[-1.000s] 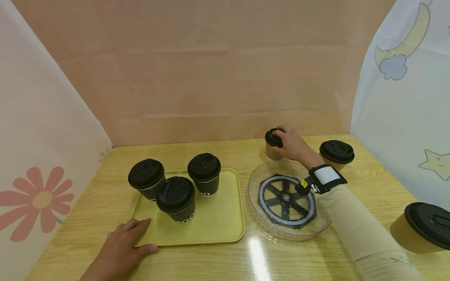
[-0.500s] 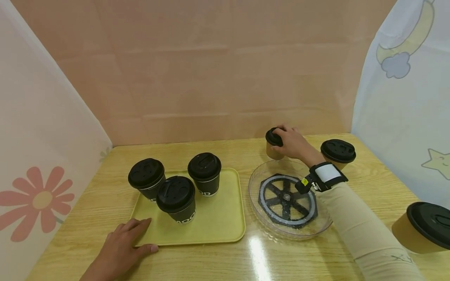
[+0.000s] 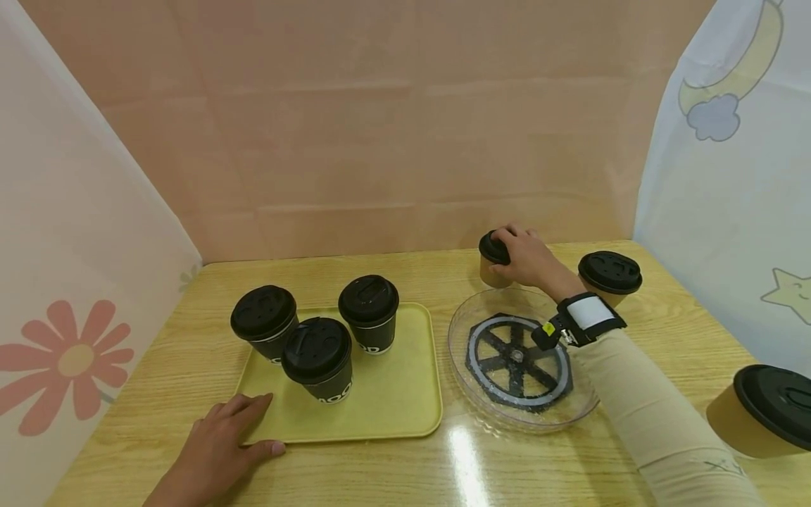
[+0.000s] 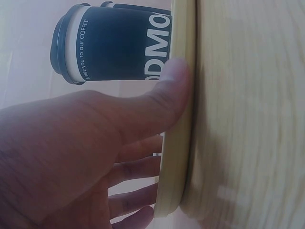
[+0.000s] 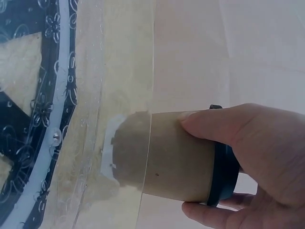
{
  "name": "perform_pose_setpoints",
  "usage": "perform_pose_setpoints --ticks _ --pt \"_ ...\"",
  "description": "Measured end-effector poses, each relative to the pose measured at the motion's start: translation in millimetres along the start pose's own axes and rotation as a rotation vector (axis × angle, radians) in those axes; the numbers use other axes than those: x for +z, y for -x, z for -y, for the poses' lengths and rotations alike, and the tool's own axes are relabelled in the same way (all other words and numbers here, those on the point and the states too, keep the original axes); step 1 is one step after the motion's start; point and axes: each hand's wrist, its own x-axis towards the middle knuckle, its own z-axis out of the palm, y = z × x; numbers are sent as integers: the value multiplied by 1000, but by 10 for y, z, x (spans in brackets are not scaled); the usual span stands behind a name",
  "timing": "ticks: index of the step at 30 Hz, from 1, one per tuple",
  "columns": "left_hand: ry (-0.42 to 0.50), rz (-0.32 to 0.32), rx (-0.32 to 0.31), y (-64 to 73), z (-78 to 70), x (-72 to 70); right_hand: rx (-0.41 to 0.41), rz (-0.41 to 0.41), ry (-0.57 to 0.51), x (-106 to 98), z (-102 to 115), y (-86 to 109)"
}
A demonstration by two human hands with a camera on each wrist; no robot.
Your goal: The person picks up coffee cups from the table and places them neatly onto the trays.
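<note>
My right hand grips a brown paper coffee cup with a black lid from above, behind the clear round dish. In the right wrist view, the thumb lies along the cup's side, and its base shows through the dish's clear rim. My left hand rests at the front left corner of the yellow tray, thumb on the front rim and fingers extended by the left edge. On the tray stand three black coffee cups with black lids, the nearest closest to this hand; its lettering shows in the left wrist view.
Two more brown lidded cups stand on the right, one beyond my right wrist and one at the frame's edge. A dark spoked wheel shape shows inside the clear dish. Cloth or paper walls enclose the wooden table.
The head view shifts very slightly. Both hands, the gripped coffee cup and the tray otherwise stay where they were.
</note>
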Motion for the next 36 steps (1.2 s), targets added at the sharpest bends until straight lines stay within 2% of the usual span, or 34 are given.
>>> perform_pose_setpoints --ticks 5,12,21,26,36 --pt "4 17 2 -34 -14 -8 5 -9 -1 -14 -27 18" --pt "-15 -4 31 -33 51 -8 -27 -57 -17 92 -46 -18" --pt "-18 -1 29 36 135 18 -8 -75 -119 192 4 -36" --pt "-4 0 16 48 130 19 13 -118 -128 72 24 48" --pt "-4 26 10 61 138 10 -3 -318 -136 -252 273 383"
